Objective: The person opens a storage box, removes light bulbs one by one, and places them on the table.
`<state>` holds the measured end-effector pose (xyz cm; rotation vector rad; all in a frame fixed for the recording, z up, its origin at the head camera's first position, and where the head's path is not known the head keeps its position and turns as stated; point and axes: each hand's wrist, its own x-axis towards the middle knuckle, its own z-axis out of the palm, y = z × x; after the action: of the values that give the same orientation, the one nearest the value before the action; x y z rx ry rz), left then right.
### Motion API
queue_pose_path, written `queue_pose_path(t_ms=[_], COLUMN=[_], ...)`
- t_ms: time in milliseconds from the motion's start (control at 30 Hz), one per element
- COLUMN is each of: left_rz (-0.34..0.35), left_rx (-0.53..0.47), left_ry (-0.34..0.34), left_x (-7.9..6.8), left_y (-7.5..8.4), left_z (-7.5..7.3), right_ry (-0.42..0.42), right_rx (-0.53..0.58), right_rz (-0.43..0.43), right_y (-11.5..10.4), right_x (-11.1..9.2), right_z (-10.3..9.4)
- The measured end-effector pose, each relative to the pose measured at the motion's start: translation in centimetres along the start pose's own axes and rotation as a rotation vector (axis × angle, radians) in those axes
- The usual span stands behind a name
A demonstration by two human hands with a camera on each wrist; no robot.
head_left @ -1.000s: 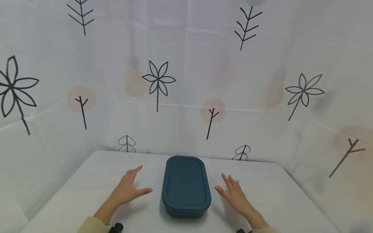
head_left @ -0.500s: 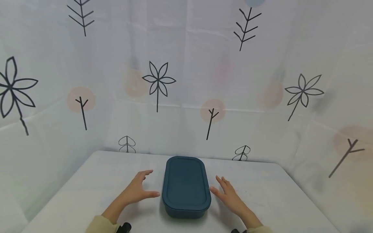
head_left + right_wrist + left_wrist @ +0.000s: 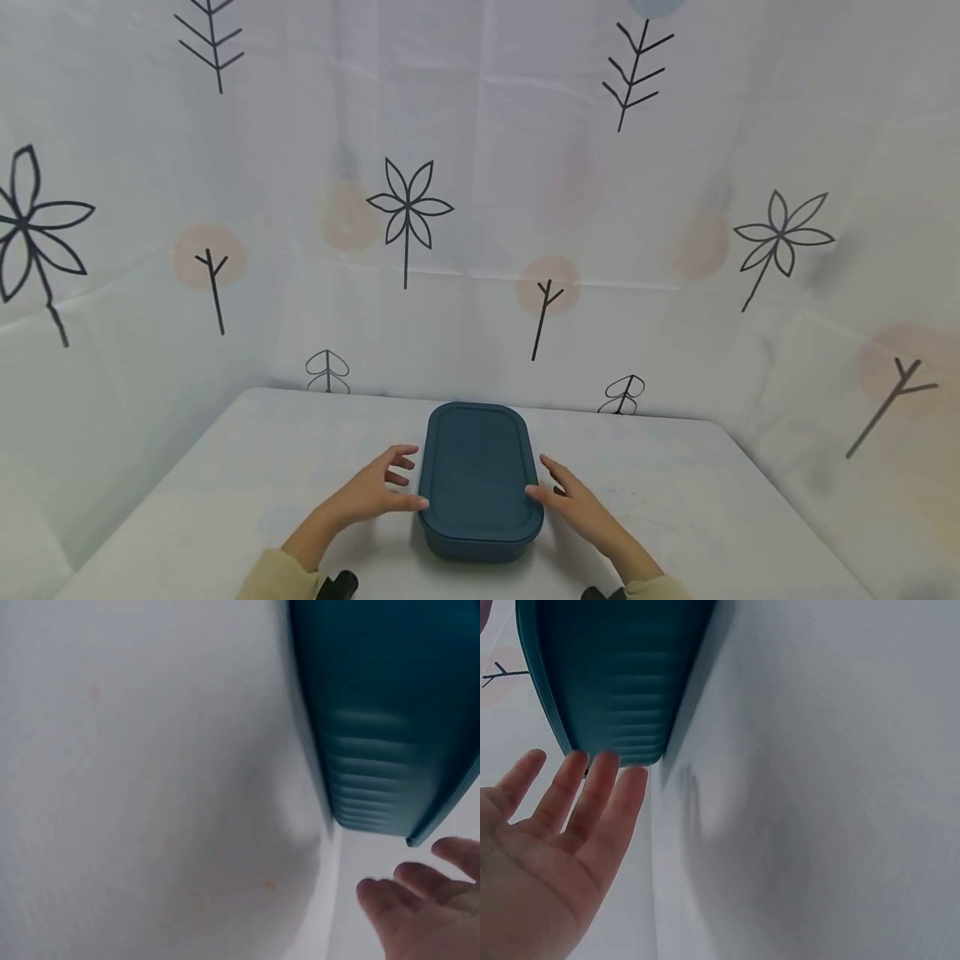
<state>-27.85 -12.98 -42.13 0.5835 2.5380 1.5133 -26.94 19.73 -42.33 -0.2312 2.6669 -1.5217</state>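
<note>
A dark teal rectangular food container [image 3: 482,471] with rounded corners and a flat lid stands upright on the white table, its long side pointing away from me. My left hand [image 3: 369,493] is at its left side, thumb tip right at the lid's rim and the other fingers spread loosely beside the wall. On the opposite side is my right hand [image 3: 581,510], its thumb tip overlapping the lid's right edge. Ridges mark the container's side wall [image 3: 630,690] in the left wrist view, where the fingers [image 3: 604,802] reach up toward it. Neither hand grips it.
The white table [image 3: 247,467] extends around the container to its back edge. Behind and at both sides hangs a pale curtain [image 3: 480,208] printed with flowers, twigs and peach dots. A black wrist device [image 3: 339,585] sits near the left sleeve.
Both hands have moved inward from either side, until their thumb tips reach the lid's edges. The container has stayed where it was.
</note>
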Motion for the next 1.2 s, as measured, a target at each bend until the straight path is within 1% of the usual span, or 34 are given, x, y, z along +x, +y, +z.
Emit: queue_pose_path(t_ms=[167, 300, 433, 600, 933, 1100, 1200], left_rz=[-0.040, -0.030, -0.020, -0.022, -0.018, -0.031, -0.029], left_rx=[-0.072, -0.099, -0.134, -0.171, -0.195, -0.212, -0.245], left_ry=[-0.055, -0.071, -0.077, -0.071, -0.042, -0.033, -0.027], left_x=[0.1, -0.1, -0.2, -0.1, -0.1, -0.1, -0.1], left_y=[0.4, 0.6, 0.5, 0.2, 0.0, -0.3, -0.3], left_z=[0.4, 0.5, 0.5, 0.6, 0.7, 0.9, 1.0], right_ry=[-0.081, -0.131, -0.138, -0.164, -0.181, -0.189, -0.194], right_rx=[0.103, 0.157, 0.159, 0.174, 0.168, 0.164, 0.160], right_rz=[-0.038, -0.041, -0.034, -0.050, -0.058, -0.047, -0.055], right_y=[0.4, 0.5, 0.7, 0.7, 0.1, -0.2, -0.3], right_x=[0.3, 0.4, 0.4, 0.4, 0.2, 0.2, 0.2], right_z=[0.0, 0.0, 0.1, 0.1, 0.0, 0.1, 0.1])
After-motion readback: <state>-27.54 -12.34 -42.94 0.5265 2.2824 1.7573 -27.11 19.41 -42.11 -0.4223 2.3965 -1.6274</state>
